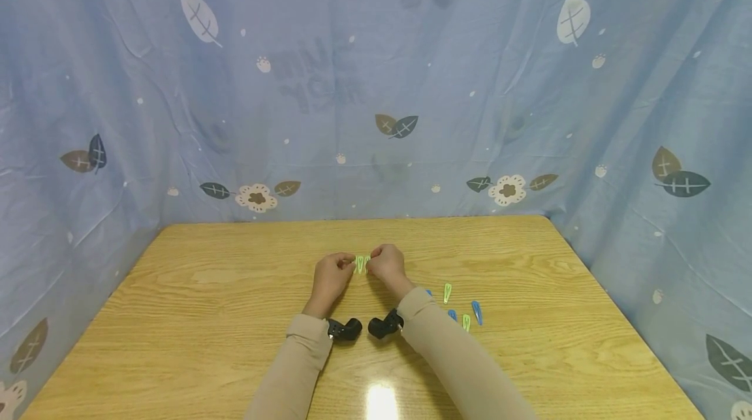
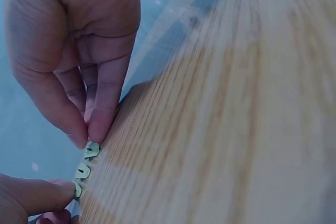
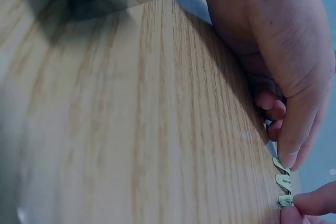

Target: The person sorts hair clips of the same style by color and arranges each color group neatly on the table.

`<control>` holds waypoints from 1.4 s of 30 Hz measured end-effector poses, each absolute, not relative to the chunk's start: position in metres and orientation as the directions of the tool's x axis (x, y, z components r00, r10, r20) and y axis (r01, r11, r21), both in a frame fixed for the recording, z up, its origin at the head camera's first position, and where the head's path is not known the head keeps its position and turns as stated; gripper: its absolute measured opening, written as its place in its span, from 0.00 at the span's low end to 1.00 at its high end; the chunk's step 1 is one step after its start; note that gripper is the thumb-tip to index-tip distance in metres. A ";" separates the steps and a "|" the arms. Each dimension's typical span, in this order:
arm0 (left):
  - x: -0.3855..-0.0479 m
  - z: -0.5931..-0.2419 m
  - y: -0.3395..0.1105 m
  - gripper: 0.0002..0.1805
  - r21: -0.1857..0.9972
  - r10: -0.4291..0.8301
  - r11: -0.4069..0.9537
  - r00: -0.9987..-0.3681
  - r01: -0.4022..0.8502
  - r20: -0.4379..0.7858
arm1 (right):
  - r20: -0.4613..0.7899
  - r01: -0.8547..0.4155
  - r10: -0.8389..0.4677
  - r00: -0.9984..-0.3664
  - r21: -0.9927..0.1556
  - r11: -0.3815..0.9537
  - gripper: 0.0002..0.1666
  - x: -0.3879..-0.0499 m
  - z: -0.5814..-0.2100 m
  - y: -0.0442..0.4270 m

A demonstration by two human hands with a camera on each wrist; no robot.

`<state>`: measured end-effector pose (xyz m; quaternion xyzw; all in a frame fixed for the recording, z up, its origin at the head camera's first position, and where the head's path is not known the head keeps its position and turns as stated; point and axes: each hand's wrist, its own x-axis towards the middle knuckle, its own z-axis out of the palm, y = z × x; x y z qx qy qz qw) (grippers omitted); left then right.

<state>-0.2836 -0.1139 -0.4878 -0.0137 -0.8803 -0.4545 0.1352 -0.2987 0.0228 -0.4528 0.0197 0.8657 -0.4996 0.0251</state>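
Note:
Three light-green snap hair clips stand side by side in a row on the table. My left hand (image 1: 331, 277) pinches the left end clip (image 2: 92, 149) between thumb and fingertips. The middle hair clip (image 1: 360, 264) lies between the hands, untouched by fingers. At the row's right end, my right hand (image 1: 388, 264) pinches another green clip (image 3: 281, 166) with thumb and forefinger. In the left wrist view the fingers of my right hand (image 2: 37, 198) come in from the lower left. The right wrist view shows my left fingertips (image 3: 310, 203) at the lower right.
Right of my right forearm lie loose hair clips: green ones (image 1: 448, 293) (image 1: 467, 323) and blue ones (image 1: 477, 312) (image 1: 452, 315), one partly behind the sleeve. The wooden table (image 1: 205, 315) meets a blue patterned curtain (image 1: 329, 100) at the back and sides. Black wrist cameras (image 1: 346, 330) sit on both wrists.

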 end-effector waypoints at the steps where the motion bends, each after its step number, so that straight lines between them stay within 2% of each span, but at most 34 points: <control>1: -0.284 -0.488 -0.114 0.08 0.799 -0.100 0.582 -0.963 0.147 0.250 | -0.065 0.060 0.007 -0.998 -0.870 0.490 0.10 -0.298 -0.453 0.023; 8: -0.285 -0.488 -0.114 0.09 0.806 -0.100 0.576 -0.966 0.139 0.238 | -0.087 0.073 -0.014 -0.996 -0.903 0.424 0.12 -0.297 -0.456 0.027; 25: -0.283 -0.485 -0.114 0.09 0.799 -0.093 0.586 -0.968 0.134 0.231 | -0.040 -0.007 -0.127 -0.991 -0.936 0.352 0.17 -0.280 -0.446 0.044; 30: -0.283 -0.485 -0.114 0.09 0.803 -0.099 0.583 -0.970 0.125 0.223 | 0.016 -0.066 -0.147 -0.989 -0.938 0.340 0.16 -0.273 -0.442 0.057; 42: -0.282 -0.486 -0.114 0.10 0.808 -0.094 0.573 -0.968 0.138 0.233 | 0.004 -0.048 -0.150 -0.989 -0.956 0.289 0.20 -0.249 -0.436 0.100</control>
